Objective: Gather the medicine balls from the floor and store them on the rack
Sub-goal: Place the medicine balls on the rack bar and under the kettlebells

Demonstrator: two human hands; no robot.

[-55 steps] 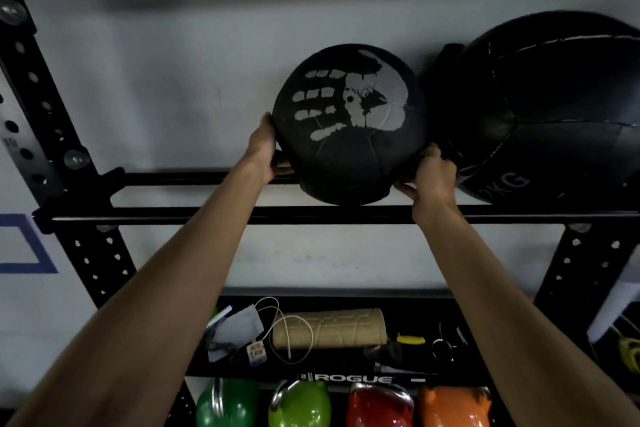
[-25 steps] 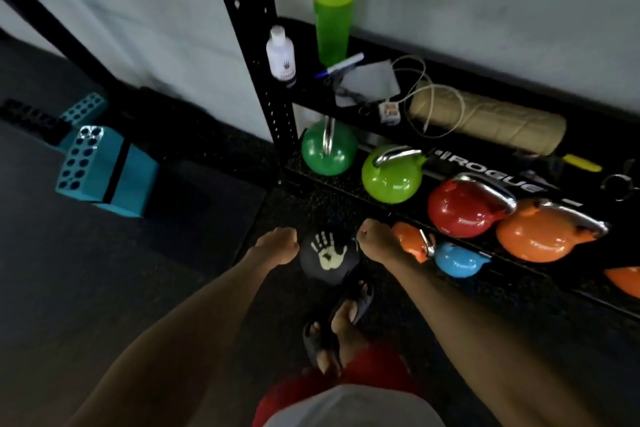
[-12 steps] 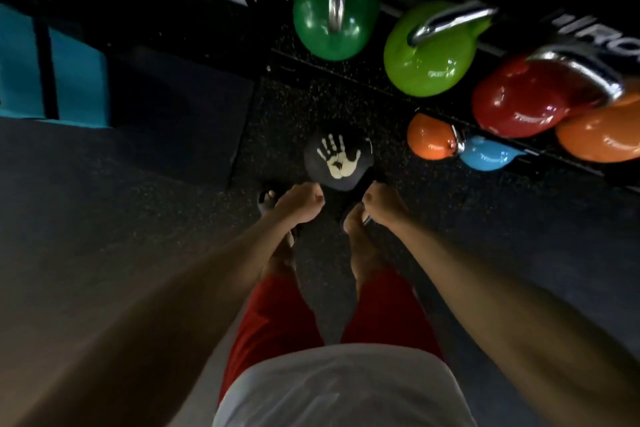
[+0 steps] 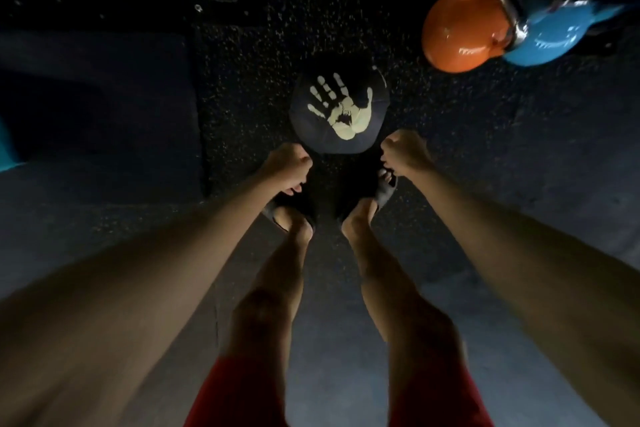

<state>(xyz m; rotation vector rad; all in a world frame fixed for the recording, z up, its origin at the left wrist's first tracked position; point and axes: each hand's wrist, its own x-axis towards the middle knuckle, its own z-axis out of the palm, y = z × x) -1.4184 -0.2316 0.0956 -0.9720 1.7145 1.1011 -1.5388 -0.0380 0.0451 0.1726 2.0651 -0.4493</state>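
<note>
The medicine ball (image 4: 337, 111) lies on the floor (image 4: 242, 45), handprint up, pointing far-left. The left hand (image 4: 287, 166) and right hand (image 4: 405, 152) are beside it, fingers curled, empty.

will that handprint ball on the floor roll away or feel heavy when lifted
Likely heavy for its size: the medicine ball looks padded. Round, so a nudge may roll it, though the speckled floor should slow it.

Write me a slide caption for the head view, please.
Curled left hand and right hand hover by a handprint-marked medicine ball on the speckled floor, neither gripping it.
</note>
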